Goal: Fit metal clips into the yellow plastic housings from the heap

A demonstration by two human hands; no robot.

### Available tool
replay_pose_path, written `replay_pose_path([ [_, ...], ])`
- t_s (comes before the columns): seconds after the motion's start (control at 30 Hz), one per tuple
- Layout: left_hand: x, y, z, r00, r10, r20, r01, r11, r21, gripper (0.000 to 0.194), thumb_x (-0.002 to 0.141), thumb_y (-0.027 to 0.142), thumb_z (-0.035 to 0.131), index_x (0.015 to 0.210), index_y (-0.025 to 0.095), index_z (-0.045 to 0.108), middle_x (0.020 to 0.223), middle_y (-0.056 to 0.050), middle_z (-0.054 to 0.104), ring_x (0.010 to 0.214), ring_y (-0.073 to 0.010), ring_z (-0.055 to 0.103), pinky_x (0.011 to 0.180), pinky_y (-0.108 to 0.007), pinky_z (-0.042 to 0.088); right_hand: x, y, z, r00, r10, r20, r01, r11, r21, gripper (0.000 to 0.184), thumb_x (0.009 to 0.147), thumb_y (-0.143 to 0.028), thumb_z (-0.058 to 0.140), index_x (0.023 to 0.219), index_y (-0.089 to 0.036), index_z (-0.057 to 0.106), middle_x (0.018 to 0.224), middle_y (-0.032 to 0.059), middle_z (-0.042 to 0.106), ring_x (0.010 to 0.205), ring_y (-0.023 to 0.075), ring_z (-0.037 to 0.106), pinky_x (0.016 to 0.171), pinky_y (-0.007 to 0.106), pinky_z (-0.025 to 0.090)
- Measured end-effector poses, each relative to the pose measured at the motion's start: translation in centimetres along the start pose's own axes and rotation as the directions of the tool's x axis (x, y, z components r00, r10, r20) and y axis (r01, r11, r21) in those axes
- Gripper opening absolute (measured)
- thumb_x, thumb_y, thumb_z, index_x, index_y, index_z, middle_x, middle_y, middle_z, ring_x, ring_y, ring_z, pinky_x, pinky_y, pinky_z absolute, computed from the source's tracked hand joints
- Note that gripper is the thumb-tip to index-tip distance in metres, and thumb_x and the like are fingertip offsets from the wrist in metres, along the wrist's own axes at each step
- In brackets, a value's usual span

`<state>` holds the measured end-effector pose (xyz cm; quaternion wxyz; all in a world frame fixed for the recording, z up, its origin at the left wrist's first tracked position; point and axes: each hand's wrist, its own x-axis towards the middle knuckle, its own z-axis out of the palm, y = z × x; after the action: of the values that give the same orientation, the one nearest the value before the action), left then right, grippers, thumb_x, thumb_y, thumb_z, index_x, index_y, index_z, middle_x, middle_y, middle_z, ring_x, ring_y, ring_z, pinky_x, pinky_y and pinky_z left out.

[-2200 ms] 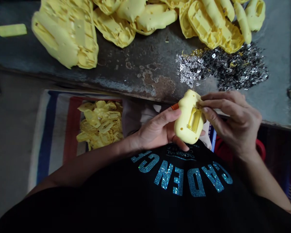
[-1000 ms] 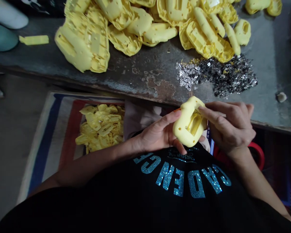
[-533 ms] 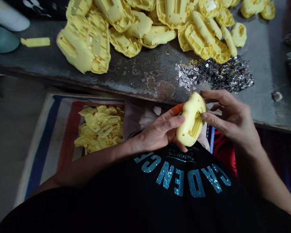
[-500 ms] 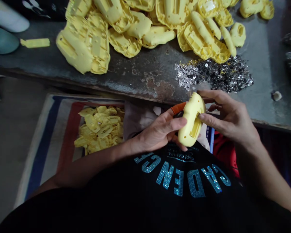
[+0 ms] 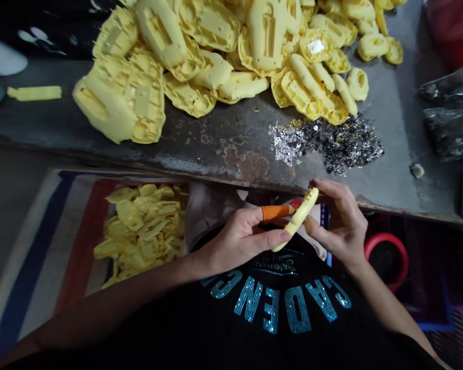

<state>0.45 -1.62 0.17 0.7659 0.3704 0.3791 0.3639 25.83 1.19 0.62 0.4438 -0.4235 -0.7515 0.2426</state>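
A yellow moulded plastic piece [image 5: 299,218] stands edge-on between my hands, showing only its narrow, notched side. My left hand [image 5: 247,239] grips its lower end, and my right hand [image 5: 335,221] pinches its upper part between thumb and fingers. A short orange rod [image 5: 275,211] with a red tip lies along my left index finger; I cannot tell exactly what it is. Just beyond my fingers, the worn edge of a metal workbench [image 5: 216,174] runs across the view. Below my hands is my black shirt [image 5: 273,308] with teal sequin lettering.
A large heap of yellow moulded shells [image 5: 212,61] lies on the rust-patched bench beside a pile of silver and dark metal flakes [image 5: 324,144]. Smaller yellow pieces [image 5: 141,234] sit on a striped cloth [image 5: 77,246] at lower left. A red ring [image 5: 386,259] sits lower right.
The yellow piece has turned from showing its broad face to standing edge-on. My hands have shifted around it, and the view has tilted, bringing more of the bench and heap into sight.
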Motion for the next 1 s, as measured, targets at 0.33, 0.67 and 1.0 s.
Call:
replay_pose_path([
  [0.33,2.2,0.0,-1.7,0.998,-0.004,0.069,0.030,0.925,-0.380,0.046,0.091,0.029,0.103,0.133,0.032,0.086,0.125,-0.007,0.092,0.099,-0.0238,0.089,0.079,-0.031,0.074,4.9,3.7,-2.9,0.985,-0.020,0.172,0.045,0.989,-0.138,0.037,0.106,-0.032,0.085,0.143,-0.035,0.080,0.132,0.0078,0.086,0.116,0.0310,0.080,0.091,0.050,0.066],
  [0.67,2.0,2.0,-3.5,0.998,0.009,0.057,0.015,0.914,-0.406,0.100,0.096,0.043,0.098,0.183,0.046,0.051,0.152,-0.010,0.086,0.127,-0.0363,0.088,0.079,-0.038,0.080,9.9,9.0,-0.1,0.992,0.016,0.124,0.072,0.735,-0.674,0.007,0.108,-0.037,0.082,0.103,-0.032,0.082,0.106,0.0069,0.082,0.113,0.0357,0.067,0.098,0.057,0.045],
  [1.0,3.0,1.8,-2.6,0.998,0.000,0.060,0.029,0.873,-0.487,0.069,0.096,0.050,0.098,0.157,0.029,0.074,0.147,-0.013,0.087,0.119,-0.0351,0.090,0.068,-0.033,0.078,5.3,6.0,-3.4,0.980,0.052,0.191,0.080,0.777,-0.625,0.008,0.110,-0.032,0.078,0.105,-0.032,0.085,0.098,0.0034,0.082,0.101,0.0306,0.068,0.090,0.049,0.041],
])
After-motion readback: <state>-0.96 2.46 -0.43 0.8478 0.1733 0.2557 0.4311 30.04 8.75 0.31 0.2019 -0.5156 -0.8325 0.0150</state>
